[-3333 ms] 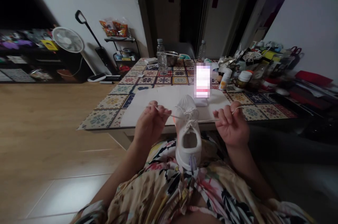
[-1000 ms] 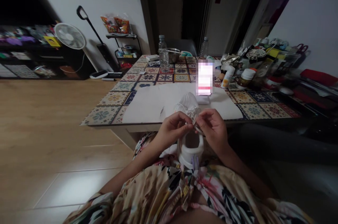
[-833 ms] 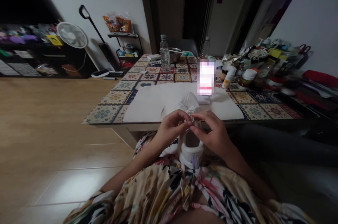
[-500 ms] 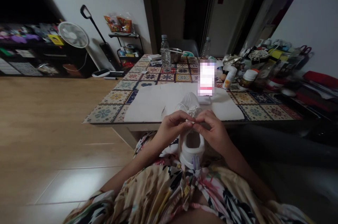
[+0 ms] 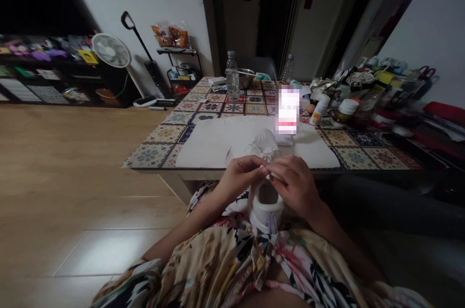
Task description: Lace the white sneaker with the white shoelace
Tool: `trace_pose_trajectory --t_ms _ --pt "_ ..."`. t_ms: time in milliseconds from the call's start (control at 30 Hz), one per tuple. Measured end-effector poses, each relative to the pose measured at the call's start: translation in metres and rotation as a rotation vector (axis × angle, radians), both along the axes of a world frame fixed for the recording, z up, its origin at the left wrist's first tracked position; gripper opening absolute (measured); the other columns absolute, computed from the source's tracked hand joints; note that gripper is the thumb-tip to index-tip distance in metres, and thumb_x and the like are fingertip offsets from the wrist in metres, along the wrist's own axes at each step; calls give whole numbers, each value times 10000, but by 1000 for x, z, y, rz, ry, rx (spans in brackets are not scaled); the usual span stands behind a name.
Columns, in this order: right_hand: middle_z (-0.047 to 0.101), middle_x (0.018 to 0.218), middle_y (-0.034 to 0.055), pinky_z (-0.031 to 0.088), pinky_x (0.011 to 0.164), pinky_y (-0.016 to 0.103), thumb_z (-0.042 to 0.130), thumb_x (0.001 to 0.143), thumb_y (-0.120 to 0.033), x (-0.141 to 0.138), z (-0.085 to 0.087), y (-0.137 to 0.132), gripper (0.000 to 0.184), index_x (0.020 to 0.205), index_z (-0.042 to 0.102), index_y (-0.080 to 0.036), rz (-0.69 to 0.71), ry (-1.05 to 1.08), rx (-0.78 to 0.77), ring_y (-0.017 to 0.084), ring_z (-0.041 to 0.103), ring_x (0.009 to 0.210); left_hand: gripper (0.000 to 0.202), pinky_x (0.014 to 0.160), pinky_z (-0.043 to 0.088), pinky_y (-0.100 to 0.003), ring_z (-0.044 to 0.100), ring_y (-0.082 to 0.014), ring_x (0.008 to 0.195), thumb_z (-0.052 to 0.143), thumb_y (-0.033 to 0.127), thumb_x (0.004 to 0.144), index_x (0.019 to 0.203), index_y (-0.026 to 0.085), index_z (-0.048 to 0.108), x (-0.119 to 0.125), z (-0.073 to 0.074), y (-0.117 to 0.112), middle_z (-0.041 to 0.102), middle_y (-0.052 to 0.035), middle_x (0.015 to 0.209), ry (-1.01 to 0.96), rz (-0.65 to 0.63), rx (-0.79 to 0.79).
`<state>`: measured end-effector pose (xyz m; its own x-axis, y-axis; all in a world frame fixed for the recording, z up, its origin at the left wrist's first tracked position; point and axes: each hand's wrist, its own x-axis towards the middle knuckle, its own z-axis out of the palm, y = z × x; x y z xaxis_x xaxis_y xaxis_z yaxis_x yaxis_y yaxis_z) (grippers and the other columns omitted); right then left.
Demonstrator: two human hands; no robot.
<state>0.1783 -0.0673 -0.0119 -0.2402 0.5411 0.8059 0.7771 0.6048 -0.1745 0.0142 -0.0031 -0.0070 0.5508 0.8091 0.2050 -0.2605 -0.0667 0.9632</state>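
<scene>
The left hand (image 5: 240, 178) and right hand (image 5: 295, 186) are pinching the lace (image 5: 271, 175) between them, grips pressed together, above the white shoe (image 5: 266, 200) pointing toe-away.

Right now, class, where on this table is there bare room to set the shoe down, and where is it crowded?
Free: the left half of the white mat, between the shoe and the table edge; also tiles left of the water bottle. Crowded: the right end, packed with jars and bottles.
</scene>
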Motion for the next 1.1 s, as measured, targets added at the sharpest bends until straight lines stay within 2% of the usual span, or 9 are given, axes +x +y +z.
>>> trace_pose_trajectory --t_ms 133,233,333,500,600,733,900,1100 --pt "693 949 43 507 813 374 603 911 -161 2 0 -2 162 1013 659 -273 19 12 52 203 635 886 333 653 463 -247 568 -127 643 854 437 633 733 149 719 1 -2 5 671 -8 678 7 -4 18" --pt "682 882 37 524 801 382 647 885 -165 5 4 -2 116 926 673 -271 135 112 51 209 621 875 352 623 429 -232 537 -114 622 869 439 608 696 141 702 1 -3 12 644 0 655 6 -22 43" --pt "685 828 29 506 790 397 643 885 -177 8 7 -2 97 872 674 -268 211 167 20 213 618 841 381 567 380 -219 483 -98 572 869 455 589 656 134 674 0 -4 19 594 16 607 8 17 19" --pt "696 899 40 484 835 395 630 890 -218 8 6 -1 45 916 639 -253 178 144 -64 218 634 882 354 554 335 -214 449 -93 570 840 438 624 665 134 664 -3 -3 19 567 23 606 54 -2 24" --pt "689 987 63 502 840 387 635 879 -225 6 6 -1 103 979 625 -248 155 112 -122 226 636 948 341 579 359 -218 477 -97 592 830 433 637 690 137 671 -3 -3 17 595 14 637 42 -54 8" --pt "699 912 36 492 845 386 611 883 -181 5 7 0 101 947 622 -258 129 121 -135 213 647 893 303 574 377 -216 487 -93 588 824 408 665 719 146 681 -2 -3 15 610 9 657 2 -84 -9" --pt "702 908 24 480 845 384 596 849 -135 5 8 0 183 973 639 -263 181 204 -199 211 638 907 278 535 352 -203 462 -74 548 829 369 669 700 145 667 1 -2 12 588 27 617 -41 -67 -48" --pt "704 855 11 456 844 383 634 883 -171 4 4 3 114 935 647 -272 132 158 -110 203 638 861 217 596 418 -217 543 -90 609 836 282 653 758 155 694 3 -4 11 643 13 678 -61 -64 -93"
